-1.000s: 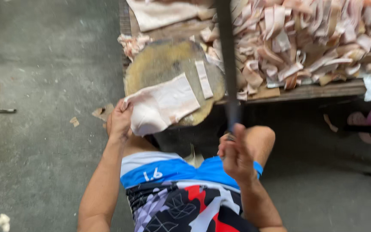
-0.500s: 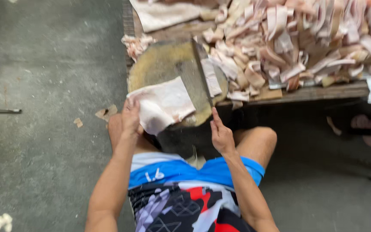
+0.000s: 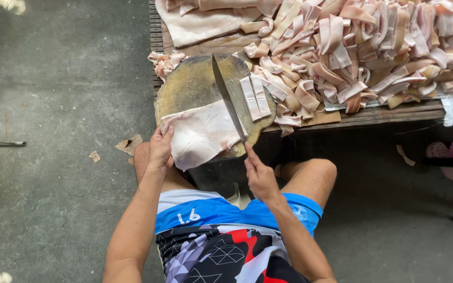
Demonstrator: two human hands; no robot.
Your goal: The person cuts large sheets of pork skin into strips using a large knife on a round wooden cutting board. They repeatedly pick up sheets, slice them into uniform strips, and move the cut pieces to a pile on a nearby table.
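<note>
A pale sheet of pork skin (image 3: 203, 132) lies on a round wooden chopping block (image 3: 190, 84). My left hand (image 3: 160, 148) presses the sheet's near left edge flat. My right hand (image 3: 258, 174) grips the handle of a long knife (image 3: 227, 98), whose blade rests down across the sheet's right edge. Two cut strips (image 3: 254, 96) lie just right of the blade on the block.
A big heap of cut skin strips (image 3: 373, 47) covers the low wooden platform (image 3: 394, 111) to the right. A large uncut sheet (image 3: 205, 21) lies behind the block. Grey concrete floor with scraps (image 3: 128, 144) is on the left. Someone's sandalled foot (image 3: 439, 151) is at the far right.
The knife was raised upright a second ago; it has come down onto the skin sheet on the block. Another strip lies beside the blade. My left hand stayed on the sheet.
</note>
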